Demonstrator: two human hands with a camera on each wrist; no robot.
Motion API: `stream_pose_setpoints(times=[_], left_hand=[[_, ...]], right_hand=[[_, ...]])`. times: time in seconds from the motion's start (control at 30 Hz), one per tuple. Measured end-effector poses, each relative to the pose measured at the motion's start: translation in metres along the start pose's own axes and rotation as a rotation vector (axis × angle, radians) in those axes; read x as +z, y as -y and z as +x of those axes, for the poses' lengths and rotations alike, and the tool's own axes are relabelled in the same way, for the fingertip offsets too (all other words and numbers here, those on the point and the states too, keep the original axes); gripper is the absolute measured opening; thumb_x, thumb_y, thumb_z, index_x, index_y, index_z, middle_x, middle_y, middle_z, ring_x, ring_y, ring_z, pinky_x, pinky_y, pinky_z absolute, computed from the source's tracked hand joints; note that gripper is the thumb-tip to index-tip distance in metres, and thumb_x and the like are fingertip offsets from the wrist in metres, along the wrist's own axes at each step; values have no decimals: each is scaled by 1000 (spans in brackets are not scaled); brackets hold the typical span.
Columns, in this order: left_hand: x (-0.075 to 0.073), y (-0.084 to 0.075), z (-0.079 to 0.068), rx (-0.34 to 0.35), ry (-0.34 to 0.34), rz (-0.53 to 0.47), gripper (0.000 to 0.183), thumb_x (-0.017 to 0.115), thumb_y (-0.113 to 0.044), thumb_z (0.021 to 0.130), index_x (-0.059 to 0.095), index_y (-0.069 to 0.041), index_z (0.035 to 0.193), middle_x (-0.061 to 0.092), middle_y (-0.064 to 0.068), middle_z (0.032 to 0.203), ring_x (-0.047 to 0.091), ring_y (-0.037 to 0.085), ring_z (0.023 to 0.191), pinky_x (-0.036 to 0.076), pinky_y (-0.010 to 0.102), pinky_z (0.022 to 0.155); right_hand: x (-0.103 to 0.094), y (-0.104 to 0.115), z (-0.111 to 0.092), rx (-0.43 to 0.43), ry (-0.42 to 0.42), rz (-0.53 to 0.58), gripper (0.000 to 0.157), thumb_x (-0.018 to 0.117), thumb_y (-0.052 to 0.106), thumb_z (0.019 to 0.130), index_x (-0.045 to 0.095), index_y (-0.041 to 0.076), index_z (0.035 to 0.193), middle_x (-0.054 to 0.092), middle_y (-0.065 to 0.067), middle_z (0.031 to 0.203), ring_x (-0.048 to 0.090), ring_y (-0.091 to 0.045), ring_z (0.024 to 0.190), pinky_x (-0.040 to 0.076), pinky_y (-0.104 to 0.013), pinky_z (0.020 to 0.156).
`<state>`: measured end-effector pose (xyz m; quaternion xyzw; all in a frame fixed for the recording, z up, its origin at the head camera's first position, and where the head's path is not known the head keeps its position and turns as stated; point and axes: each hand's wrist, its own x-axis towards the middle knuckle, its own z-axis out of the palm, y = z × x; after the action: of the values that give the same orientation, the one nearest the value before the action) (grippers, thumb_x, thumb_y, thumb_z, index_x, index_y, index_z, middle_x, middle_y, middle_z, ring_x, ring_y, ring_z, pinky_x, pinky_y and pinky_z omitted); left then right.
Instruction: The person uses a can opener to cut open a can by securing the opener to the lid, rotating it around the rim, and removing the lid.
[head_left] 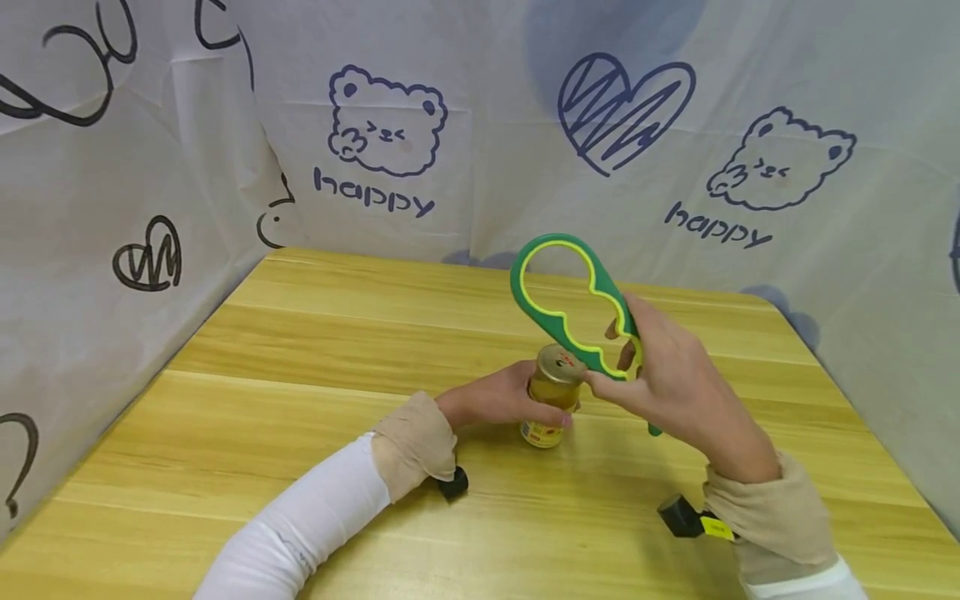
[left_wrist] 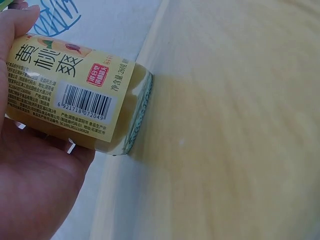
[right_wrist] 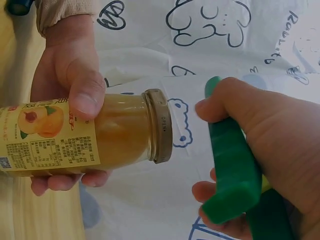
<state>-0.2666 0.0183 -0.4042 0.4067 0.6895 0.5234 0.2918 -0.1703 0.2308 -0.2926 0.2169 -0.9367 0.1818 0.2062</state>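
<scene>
Jar (head_left: 553,393), one: glass, amber contents, yellow label with peaches and barcode; at mid-bench, in the left hand (head_left: 495,398), fingers and thumb wrapped round it. Contact of base with bench (head_left: 337,333) cannot be told. 
Lid (right_wrist: 161,126), one: gold, on the jar, marked "OPEN". 
Opener (head_left: 606,287), one: green, yellow inner edge, lobed opening; gripped in the right hand (head_left: 678,392), near the lid but apart from it. 
Cloth (head_left: 510,142): white, drawn bears and hearts, behind the bench.
</scene>
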Motion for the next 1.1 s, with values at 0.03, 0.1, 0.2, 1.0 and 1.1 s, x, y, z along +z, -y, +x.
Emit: stream_pose_setpoints(times=[0.03, 0.1, 0.2, 1.0, 1.1], left_hand=[[0, 0, 0, 1, 0, -1, 57, 71, -20, 98, 48, -8, 148, 62, 19, 139, 66, 11, 114, 53, 30, 102], [0, 0, 0, 0, -2, -5, 56, 71, -20, 98, 49, -7, 147, 62, 19, 138, 66, 11, 113, 53, 30, 102], [1, 0, 0, -3, -4, -9, 55, 72, -20, 98, 50, -7, 147, 62, 19, 138, 65, 11, 113, 52, 30, 102], [1, 2, 3, 106, 11, -19, 44, 71, -11, 97, 55, -15, 137, 60, 24, 137, 66, 13, 113, 55, 30, 101], [1, 3, 3, 107, 6, -7, 44, 72, -12, 97, 55, -15, 137, 60, 24, 135, 66, 13, 112, 55, 29, 100]], right_hand=[[0, 0, 0, -1, -2, 3, 78, 85, 24, 82, 44, 6, 145, 65, -8, 104, 65, -18, 80, 54, -28, 63], [0, 1, 0, 14, 4, 12, 74, 82, 22, 84, 43, 6, 145, 66, -8, 107, 67, -19, 81, 55, -30, 65], [-1, 2, 0, 49, 30, 15, 68, 76, 19, 85, 43, 7, 144, 66, -9, 111, 67, -20, 83, 55, -33, 67], [3, 0, 1, 5, 166, -74, 91, 80, 49, 88, 35, 11, 157, 67, -11, 108, 64, -20, 82, 55, -36, 70], [3, -1, -2, -3, 180, -111, 95, 73, 53, 93, 27, 6, 163, 65, -12, 113, 63, -18, 79, 57, -38, 71]])
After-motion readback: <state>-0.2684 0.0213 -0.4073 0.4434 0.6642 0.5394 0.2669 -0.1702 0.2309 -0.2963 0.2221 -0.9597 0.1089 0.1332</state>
